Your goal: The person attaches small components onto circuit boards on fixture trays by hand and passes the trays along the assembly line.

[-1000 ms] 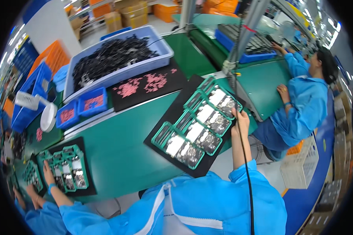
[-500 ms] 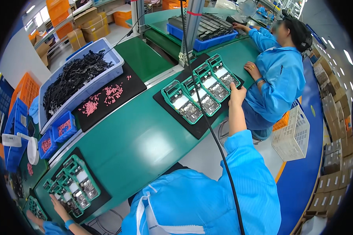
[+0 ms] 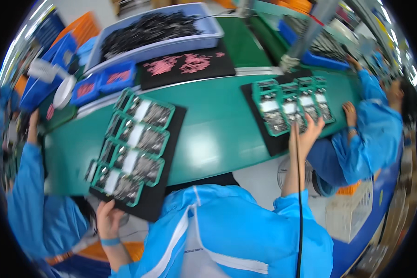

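Note:
At the left, several green frames with circuit boards [image 3: 139, 134] stand in a row on a black mat [image 3: 173, 162]. My left hand [image 3: 108, 221] is at that row's near left corner, its fingers bent against the edge; blur hides whether they grip. A second row of green-framed boards [image 3: 289, 106] lies on another black mat [image 3: 277, 146] at the right. My right hand [image 3: 307, 134] touches the near edge of this row, fingers spread and thumb apart. A black cable [image 3: 300, 213] hangs in front of my right arm.
Behind the green table [image 3: 204, 111], a pale blue bin [image 3: 171, 46] holds black parts. Beside it are small blue bins [image 3: 118, 76] and pink pieces [image 3: 194, 64] on a black mat. One co-worker [image 3: 370, 134] sits at right, another [image 3: 37, 185] at left. A metal post [image 3: 306, 39] rises behind.
The view has swung toward the left. My left hand has gone from the left row's side to its near corner; my right hand from the right row's far right frame to its near edge.

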{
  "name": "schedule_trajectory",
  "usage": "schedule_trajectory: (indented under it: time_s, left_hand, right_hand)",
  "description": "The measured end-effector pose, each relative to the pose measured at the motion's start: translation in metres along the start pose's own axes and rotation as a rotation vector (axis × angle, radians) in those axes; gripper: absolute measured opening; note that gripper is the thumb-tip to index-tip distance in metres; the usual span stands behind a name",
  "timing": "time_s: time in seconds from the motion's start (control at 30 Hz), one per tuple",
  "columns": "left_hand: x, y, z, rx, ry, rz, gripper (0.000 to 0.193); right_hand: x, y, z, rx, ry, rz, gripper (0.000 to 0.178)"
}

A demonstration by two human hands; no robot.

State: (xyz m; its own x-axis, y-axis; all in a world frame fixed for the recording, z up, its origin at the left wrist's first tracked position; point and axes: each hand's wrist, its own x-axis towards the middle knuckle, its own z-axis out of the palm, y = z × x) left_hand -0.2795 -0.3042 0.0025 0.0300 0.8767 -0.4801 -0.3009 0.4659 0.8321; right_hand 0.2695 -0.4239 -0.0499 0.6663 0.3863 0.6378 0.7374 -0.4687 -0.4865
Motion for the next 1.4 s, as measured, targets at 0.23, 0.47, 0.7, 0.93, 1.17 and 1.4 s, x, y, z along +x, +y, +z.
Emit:
schedule_trajectory:
  time_s: [0.23,0.47,0.7,0.93,1.17,1.4]
  left_hand:
    - [-0.005,-0.061,0.049,-0.124,-0.296,-0.293,0.043]
    - [-0.026,-0.054,0.068,0.010,-0.304,-0.516,0.052]
    - [-0.001,-0.084,0.080,-0.105,-0.385,-0.634,0.048]
    - [-0.002,-0.057,0.021,-0.003,-0.510,-0.425,0.032]
    - [0.005,0.015,0.017,1.003,-0.242,0.692,0.091]
    - [0.027,-0.023,0.060,1.124,-0.618,0.763,0.134]
  right_hand:
    - [-0.015,-0.059,0.010,0.148,-0.047,-0.153,0.030]
    - [-0.024,-0.116,0.023,0.327,-0.249,-0.182,0.019]
    - [-0.027,-0.182,0.091,0.885,-0.536,-0.017,0.030]
    - [-0.030,-0.209,0.135,1.126,-0.737,0.304,0.045]
    - [0.014,-0.232,0.188,0.881,-0.728,0.095,0.028]
    - [0.055,-0.264,0.244,0.491,-0.761,-0.346,0.009]
